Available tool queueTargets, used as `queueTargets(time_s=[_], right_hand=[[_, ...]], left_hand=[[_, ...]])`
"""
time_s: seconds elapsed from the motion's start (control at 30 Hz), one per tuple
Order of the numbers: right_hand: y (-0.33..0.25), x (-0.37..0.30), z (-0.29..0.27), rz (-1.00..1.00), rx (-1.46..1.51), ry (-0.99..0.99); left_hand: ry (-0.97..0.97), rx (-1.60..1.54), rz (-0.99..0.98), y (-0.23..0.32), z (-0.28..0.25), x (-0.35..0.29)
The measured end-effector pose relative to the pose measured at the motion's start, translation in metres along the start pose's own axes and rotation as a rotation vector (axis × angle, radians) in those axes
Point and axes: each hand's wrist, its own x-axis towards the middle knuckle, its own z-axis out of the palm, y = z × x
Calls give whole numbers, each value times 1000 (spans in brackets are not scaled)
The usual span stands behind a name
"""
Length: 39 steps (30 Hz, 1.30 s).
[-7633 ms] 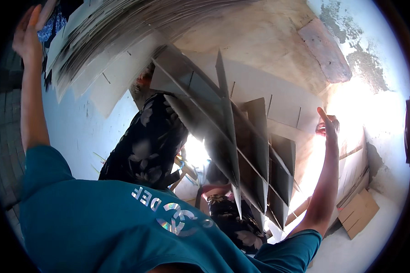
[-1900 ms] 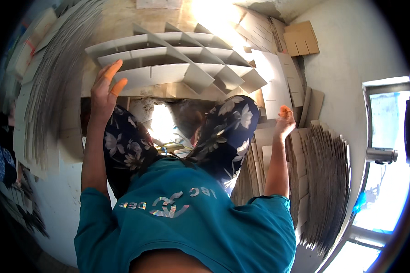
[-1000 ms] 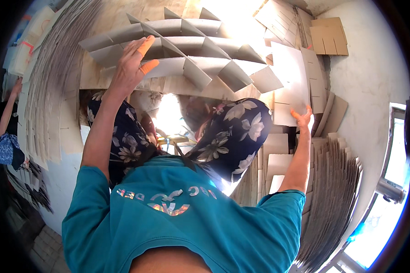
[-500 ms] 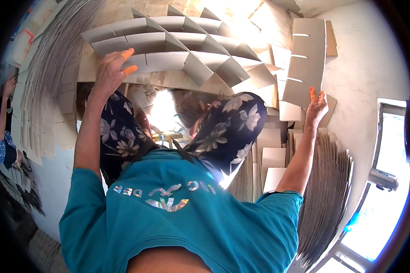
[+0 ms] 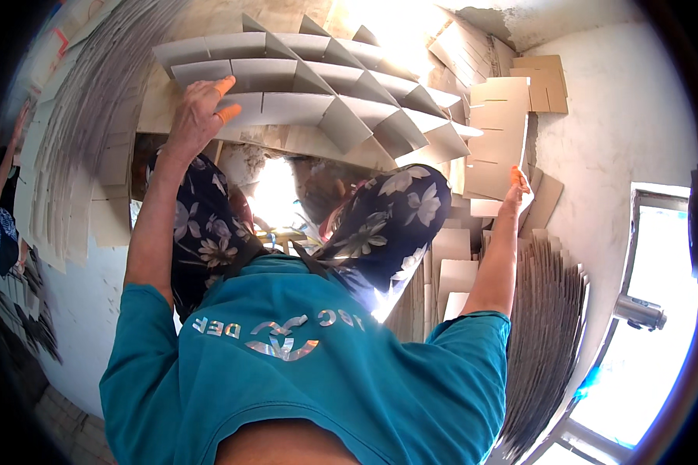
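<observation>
A grid of slotted cardboard dividers (image 5: 287, 106), made of crossing grey strips, stands on the wooden board ahead of me. At its near left end is my left hand (image 5: 197, 116), with orange covers on thumb and forefinger. The thumb lies on the near strip's face and the forefinger is beyond its top edge; the other fingers are curled. Out to the right, my right hand (image 5: 520, 191) pinches the lower right corner of a tall cardboard strip (image 5: 498, 128) with several slots in one side. This strip is upright beside the grid's right end.
Cardboard sheets stand in a long row (image 5: 105, 101) at the left and a dense stack (image 5: 547, 318) at the lower right. Brown cardboard pieces (image 5: 547, 77) lean on the right wall. Another person's arm (image 5: 4, 170) shows at the far left. The wooden board (image 5: 151, 112) lies beyond my knees.
My right hand has brought the cardboard strip left and lower, closer to the grid's right end. The grid and my left hand have shifted slightly right.
</observation>
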Motion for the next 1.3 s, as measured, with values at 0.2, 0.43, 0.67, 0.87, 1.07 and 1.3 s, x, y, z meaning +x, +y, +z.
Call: queueTargets(time_s=[0.2, 0.43, 0.67, 0.87, 1.07, 1.3], right_hand=[[-76, -11, 0, -299, -302, 234], [-223, -100, 104, -293, 133, -330], [-241, -202, 190, -137, 240, -906], [-237, -245, 246, -637, 8, -963], [-248, -257, 268, -548, -100, -1021], [-262, -255, 274, -458, -172, -1063]], left_hand=[[59, -27, -3, -9, 4, -5], [32, -67, 7, -28, 9, -15], [49, -176, -11, -32, 18, -20], [76, -246, -44, -29, 18, -22], [89, -245, -81, -28, 20, -24], [37, -238, -178, -31, 24, -26]])
